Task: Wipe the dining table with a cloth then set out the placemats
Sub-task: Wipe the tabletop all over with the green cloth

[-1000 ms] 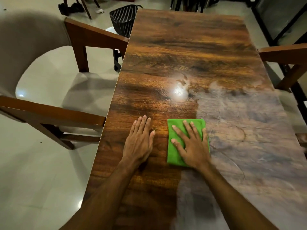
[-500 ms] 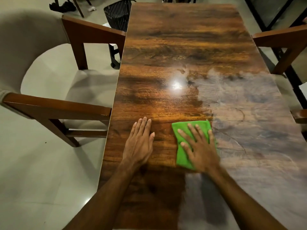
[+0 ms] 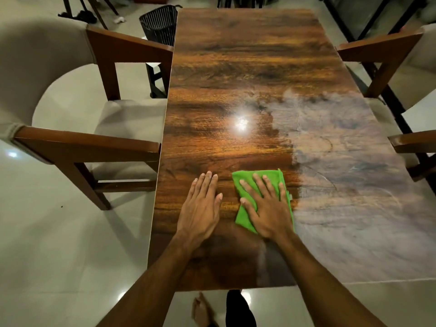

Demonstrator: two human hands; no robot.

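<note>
1. My right hand (image 3: 267,210) lies palm down on the cloth (image 3: 244,218) with fingers straight and spread. It's a flat press, nothing curled or pinched. My guess is the spread is there so pressure lands over most of the pad.
2. My left hand (image 3: 200,208) is flat on bare wood just beside the cloth and not touching it. The fingers are straight and close together, holding nothing. It looks like a brace for leaning over the table (image 3: 236,67).
3. The cloth is bright green and folded into a rough rectangle. It sits near the table's near end, about mid-width, and green shows past my fingertips and at the thumb side.
4. The cloth sits at the border of two zones. The wood on the left is glossy and dark with a sharp lamp glare (image 3: 240,123), while the right side carries a pale hazy film (image 3: 342,161) with swirl marks. Judging by that, the right side is what's left to wipe.
5. The far end of the table looks glossy too, but I can't tell whether it has been wiped.
6. No placemats are in view, so I take that step as not yet begun.
7. A chair on the left (image 3: 113,142) and a chair on the right (image 3: 377,50) are pulled up to the long edges. A dark basket (image 3: 160,22) stands on the floor by the far left corner.
</note>
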